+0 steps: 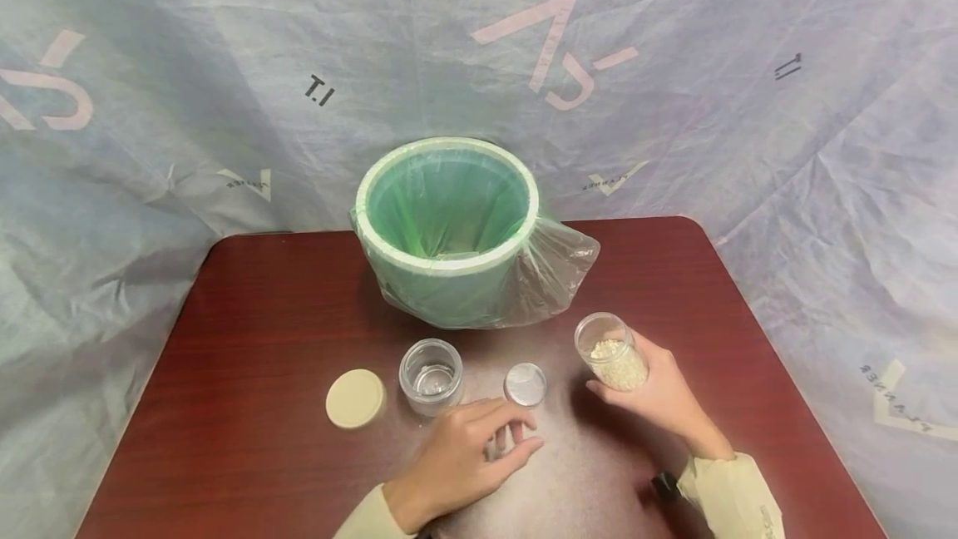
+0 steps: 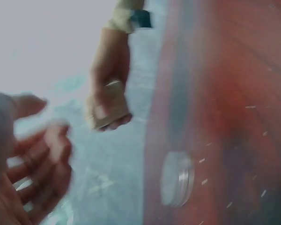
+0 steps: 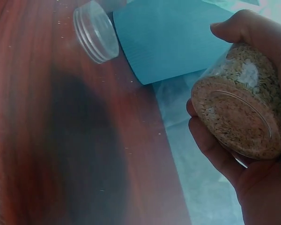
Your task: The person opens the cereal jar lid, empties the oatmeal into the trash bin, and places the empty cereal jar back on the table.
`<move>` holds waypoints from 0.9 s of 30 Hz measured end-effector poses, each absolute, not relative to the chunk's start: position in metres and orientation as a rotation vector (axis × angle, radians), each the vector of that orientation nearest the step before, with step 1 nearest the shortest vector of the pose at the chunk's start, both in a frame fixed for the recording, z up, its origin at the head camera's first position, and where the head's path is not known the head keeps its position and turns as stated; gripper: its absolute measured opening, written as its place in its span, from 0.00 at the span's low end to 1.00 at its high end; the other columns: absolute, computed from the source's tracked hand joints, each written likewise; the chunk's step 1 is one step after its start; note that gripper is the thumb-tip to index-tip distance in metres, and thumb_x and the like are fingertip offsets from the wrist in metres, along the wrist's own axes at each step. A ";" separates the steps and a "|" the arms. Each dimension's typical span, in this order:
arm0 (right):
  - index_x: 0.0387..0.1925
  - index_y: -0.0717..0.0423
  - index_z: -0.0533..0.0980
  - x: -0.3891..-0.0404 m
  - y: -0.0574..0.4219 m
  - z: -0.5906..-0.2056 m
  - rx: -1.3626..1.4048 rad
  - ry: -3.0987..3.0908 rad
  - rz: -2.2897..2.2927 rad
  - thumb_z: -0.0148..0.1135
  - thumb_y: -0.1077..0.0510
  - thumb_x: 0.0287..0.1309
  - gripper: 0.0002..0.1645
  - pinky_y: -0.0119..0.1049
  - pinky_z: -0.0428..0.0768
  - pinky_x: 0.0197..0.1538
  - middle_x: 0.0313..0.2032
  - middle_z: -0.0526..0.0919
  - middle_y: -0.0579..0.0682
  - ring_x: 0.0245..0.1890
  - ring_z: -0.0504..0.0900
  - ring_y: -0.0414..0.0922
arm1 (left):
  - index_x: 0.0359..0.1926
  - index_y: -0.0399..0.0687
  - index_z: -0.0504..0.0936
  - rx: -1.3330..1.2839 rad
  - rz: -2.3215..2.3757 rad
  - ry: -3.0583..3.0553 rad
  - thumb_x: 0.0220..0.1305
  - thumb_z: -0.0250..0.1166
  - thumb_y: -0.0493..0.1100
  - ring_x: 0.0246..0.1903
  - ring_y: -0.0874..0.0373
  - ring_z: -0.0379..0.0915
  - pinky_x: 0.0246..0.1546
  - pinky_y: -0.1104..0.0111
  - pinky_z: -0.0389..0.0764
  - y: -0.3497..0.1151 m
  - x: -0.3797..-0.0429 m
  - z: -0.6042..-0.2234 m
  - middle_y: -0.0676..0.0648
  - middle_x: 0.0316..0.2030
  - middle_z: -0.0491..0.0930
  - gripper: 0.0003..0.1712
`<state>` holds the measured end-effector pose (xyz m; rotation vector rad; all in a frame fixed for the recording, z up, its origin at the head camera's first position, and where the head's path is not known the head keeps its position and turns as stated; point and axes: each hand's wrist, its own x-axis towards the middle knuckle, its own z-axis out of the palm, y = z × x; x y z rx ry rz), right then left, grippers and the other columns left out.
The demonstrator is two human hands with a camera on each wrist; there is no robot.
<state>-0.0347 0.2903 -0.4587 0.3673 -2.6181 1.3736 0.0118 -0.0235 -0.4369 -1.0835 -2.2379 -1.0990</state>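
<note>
My right hand (image 1: 662,385) grips a clear jar of pale grains (image 1: 619,366), its uncapped mouth tilted toward the bucket. In the right wrist view my fingers and thumb wrap the jar (image 3: 239,112), and grains cover its base. Loosely curled over the table, my left hand (image 1: 471,456) holds nothing. Just beyond its fingers lies a clear screw lid (image 1: 525,384). A second clear jar (image 1: 432,377), uncapped, stands behind the left hand, which overlaps its lower edge in the head view. The left wrist view is blurred.
A green bucket (image 1: 446,263) with a clear plastic liner (image 1: 557,269) stands at the back of the dark red table (image 1: 247,339). A cream round lid (image 1: 355,398) lies left of the second jar. Small loose grains dot the tabletop. Grey cloth (image 1: 419,40) hangs behind and at both sides.
</note>
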 end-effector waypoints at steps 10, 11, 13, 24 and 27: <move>0.54 0.45 0.81 -0.046 0.293 -0.433 0.402 -2.628 1.339 0.90 0.61 0.42 0.36 0.27 0.81 0.43 0.38 0.87 0.41 0.36 0.84 0.38 | 0.37 0.47 0.86 -0.659 -1.374 -2.083 0.67 0.67 0.30 0.25 0.66 0.78 0.30 0.77 0.81 -0.115 -0.017 -0.389 0.54 0.25 0.82 0.07; 0.52 0.45 0.81 -0.047 0.293 -0.430 0.409 -2.623 1.327 0.90 0.61 0.41 0.35 0.27 0.81 0.42 0.38 0.87 0.41 0.35 0.84 0.38 | 0.36 0.46 0.86 -0.581 -1.375 -2.104 0.69 0.66 0.30 0.24 0.65 0.78 0.29 0.76 0.81 -0.122 -0.021 -0.386 0.54 0.24 0.82 0.07; 0.51 0.45 0.81 -0.051 0.294 -0.423 0.425 -2.614 1.307 0.90 0.61 0.40 0.35 0.26 0.81 0.41 0.37 0.86 0.41 0.35 0.83 0.38 | 0.35 0.45 0.86 -0.432 -1.389 -2.144 0.74 0.65 0.32 0.22 0.64 0.77 0.27 0.75 0.80 -0.132 -0.031 -0.377 0.53 0.22 0.80 0.08; 0.47 0.42 0.81 -0.084 0.283 -0.372 0.537 -2.594 1.189 0.90 0.62 0.40 0.33 0.27 0.79 0.40 0.35 0.85 0.37 0.34 0.83 0.38 | 0.42 0.48 0.87 0.019 -1.410 -2.303 0.80 0.61 0.61 0.23 0.53 0.78 0.26 0.72 0.73 -0.163 -0.099 -0.360 0.44 0.27 0.83 0.22; 0.47 0.41 0.80 -0.094 0.277 -0.358 0.562 -2.586 1.174 0.90 0.61 0.41 0.32 0.27 0.80 0.39 0.35 0.85 0.36 0.35 0.83 0.38 | 0.45 0.47 0.86 0.055 -1.396 -2.360 0.79 0.58 0.66 0.24 0.53 0.79 0.29 0.70 0.74 -0.165 -0.110 -0.359 0.43 0.29 0.84 0.27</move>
